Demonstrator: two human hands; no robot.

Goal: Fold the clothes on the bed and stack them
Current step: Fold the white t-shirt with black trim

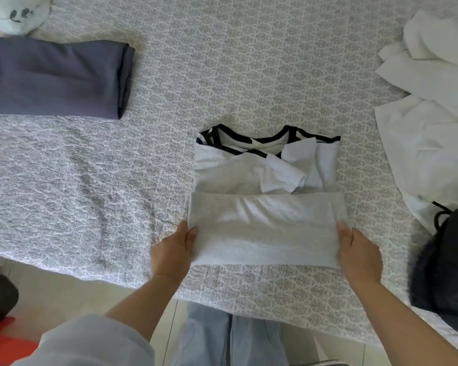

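Observation:
A light grey T-shirt (265,196) with black trim at the collar lies on the patterned bed cover (90,194), its sleeves folded in and its lower part doubled up toward the collar. My left hand (173,253) grips the left end of the doubled part, thumb on top. My right hand (357,253) grips the right end the same way. A folded dark blue-grey garment (56,77) lies flat at the far left.
Crumpled white clothes (428,107) lie in a heap at the right, with a dark garment (444,262) at the bed's right near edge. A pale cushion (16,14) sits at the top left corner. My jeans show below the bed's near edge.

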